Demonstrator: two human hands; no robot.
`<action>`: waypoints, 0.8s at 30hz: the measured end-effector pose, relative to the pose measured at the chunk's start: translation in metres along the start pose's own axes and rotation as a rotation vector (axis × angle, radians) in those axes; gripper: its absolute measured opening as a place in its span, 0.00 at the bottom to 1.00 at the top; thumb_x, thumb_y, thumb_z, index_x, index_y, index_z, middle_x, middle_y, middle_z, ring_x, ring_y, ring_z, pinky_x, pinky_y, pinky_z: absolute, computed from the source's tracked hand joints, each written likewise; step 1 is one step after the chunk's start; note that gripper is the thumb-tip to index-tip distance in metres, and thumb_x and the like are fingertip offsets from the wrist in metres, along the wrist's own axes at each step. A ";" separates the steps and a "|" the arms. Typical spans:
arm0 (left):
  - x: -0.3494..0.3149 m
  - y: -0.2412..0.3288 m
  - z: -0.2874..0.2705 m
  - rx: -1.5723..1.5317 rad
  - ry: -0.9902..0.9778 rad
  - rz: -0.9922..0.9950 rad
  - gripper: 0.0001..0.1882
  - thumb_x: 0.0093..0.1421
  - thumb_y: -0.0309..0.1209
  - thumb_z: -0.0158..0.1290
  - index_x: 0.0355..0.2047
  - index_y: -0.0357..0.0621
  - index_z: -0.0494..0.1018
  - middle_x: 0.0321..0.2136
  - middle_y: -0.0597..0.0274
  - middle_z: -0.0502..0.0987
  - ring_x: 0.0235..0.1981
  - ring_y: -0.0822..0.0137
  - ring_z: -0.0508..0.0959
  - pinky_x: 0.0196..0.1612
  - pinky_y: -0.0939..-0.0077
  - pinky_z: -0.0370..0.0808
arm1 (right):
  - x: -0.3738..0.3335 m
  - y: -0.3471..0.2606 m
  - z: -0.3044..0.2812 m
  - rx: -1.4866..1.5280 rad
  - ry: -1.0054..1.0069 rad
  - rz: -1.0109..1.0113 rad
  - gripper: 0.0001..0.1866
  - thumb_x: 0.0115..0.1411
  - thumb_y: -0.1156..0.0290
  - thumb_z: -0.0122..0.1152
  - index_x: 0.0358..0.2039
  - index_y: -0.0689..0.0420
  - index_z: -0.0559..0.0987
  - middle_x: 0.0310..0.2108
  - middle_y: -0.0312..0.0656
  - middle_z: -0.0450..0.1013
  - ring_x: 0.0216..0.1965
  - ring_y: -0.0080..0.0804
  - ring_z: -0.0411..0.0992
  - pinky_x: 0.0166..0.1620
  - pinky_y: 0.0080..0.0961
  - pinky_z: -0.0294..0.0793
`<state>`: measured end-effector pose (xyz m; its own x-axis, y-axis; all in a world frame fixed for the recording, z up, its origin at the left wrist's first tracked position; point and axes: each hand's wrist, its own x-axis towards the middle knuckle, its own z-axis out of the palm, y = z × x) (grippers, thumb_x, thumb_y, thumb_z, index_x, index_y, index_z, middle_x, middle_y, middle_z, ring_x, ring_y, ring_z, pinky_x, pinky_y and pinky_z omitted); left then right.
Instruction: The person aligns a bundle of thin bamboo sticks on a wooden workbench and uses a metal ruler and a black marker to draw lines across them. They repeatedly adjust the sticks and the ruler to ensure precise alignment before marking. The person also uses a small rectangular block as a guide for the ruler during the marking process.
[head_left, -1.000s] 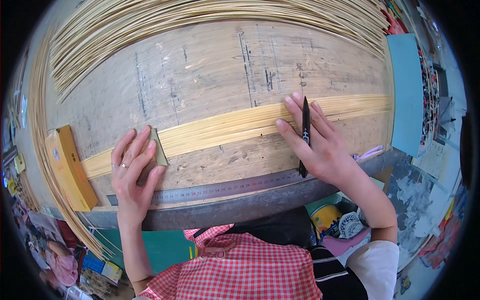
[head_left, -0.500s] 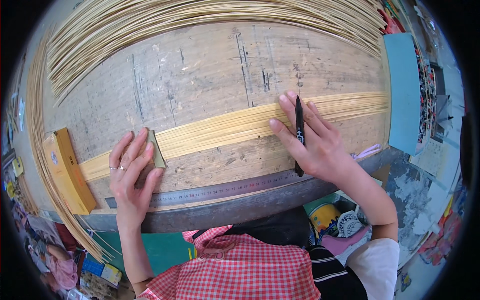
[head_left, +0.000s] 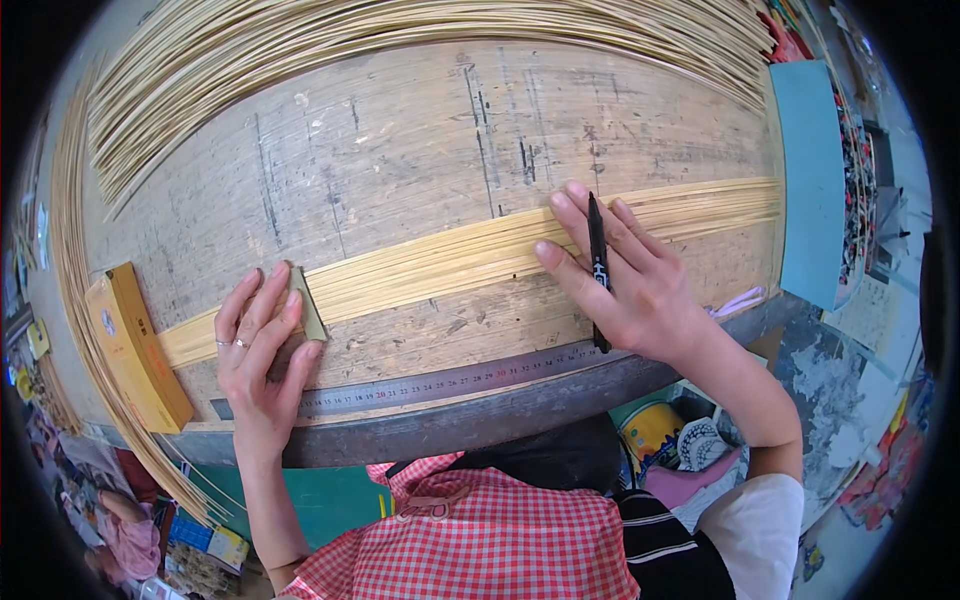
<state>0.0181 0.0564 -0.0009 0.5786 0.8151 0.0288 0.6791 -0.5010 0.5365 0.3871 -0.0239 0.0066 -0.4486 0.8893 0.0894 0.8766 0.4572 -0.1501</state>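
Observation:
A row of thin pale wooden strips [head_left: 430, 261] lies side by side across the wooden table. My left hand [head_left: 262, 335] presses on its left part, fingertips and thumb gripping the edge of a short flat olive-green piece [head_left: 309, 304] laid across the strips. What lies under those fingers is hidden. My right hand [head_left: 630, 275] rests further along the row, fingers spread over the strips. A capped-looking black marker [head_left: 599, 262] is tucked between its fingers, roughly upright in the view. Below the row, a metal ruler [head_left: 450, 384] runs along the near table edge.
A yellow box [head_left: 138, 345] stands at the row's left end, and a light-blue panel [head_left: 811, 180] at its right. A large bundle of long thin sticks [head_left: 400, 25] curves along the far side. More sticks [head_left: 70, 210] hang over the left edge.
Both hands stay almost in place on the strips, with the marker still in my right hand. The view has shifted very slightly.

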 end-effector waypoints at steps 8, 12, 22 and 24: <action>0.000 0.000 0.000 -0.009 0.006 -0.011 0.26 0.51 0.24 0.65 0.53 0.46 0.80 0.60 0.57 0.76 0.66 0.48 0.68 0.68 0.53 0.64 | -0.001 0.008 0.001 -0.001 -0.028 -0.040 0.25 0.56 0.72 0.55 0.57 0.53 0.79 0.64 0.55 0.68 0.64 0.52 0.69 0.61 0.46 0.74; -0.001 -0.002 -0.001 -0.012 -0.010 0.002 0.28 0.52 0.22 0.64 0.56 0.47 0.78 0.61 0.56 0.75 0.66 0.47 0.67 0.68 0.53 0.63 | 0.000 0.005 -0.003 -0.035 -0.044 -0.057 0.25 0.56 0.73 0.55 0.56 0.57 0.79 0.63 0.57 0.69 0.64 0.54 0.69 0.61 0.46 0.74; 0.002 0.007 0.000 0.038 0.001 -0.002 0.27 0.52 0.23 0.64 0.55 0.47 0.78 0.61 0.57 0.76 0.66 0.48 0.68 0.70 0.50 0.59 | -0.003 0.005 -0.001 -0.043 -0.037 -0.089 0.27 0.54 0.74 0.55 0.57 0.62 0.78 0.62 0.60 0.69 0.66 0.57 0.67 0.60 0.47 0.75; 0.007 0.014 0.002 0.073 -0.013 0.018 0.27 0.53 0.24 0.64 0.55 0.46 0.78 0.61 0.58 0.76 0.67 0.48 0.68 0.70 0.48 0.57 | -0.003 0.005 -0.001 -0.043 -0.038 -0.088 0.27 0.55 0.74 0.56 0.57 0.62 0.78 0.62 0.60 0.69 0.66 0.57 0.66 0.60 0.47 0.75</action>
<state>0.0323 0.0541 0.0052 0.5967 0.8020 0.0272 0.6993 -0.5363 0.4726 0.3930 -0.0244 0.0070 -0.5293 0.8461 0.0627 0.8400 0.5330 -0.1012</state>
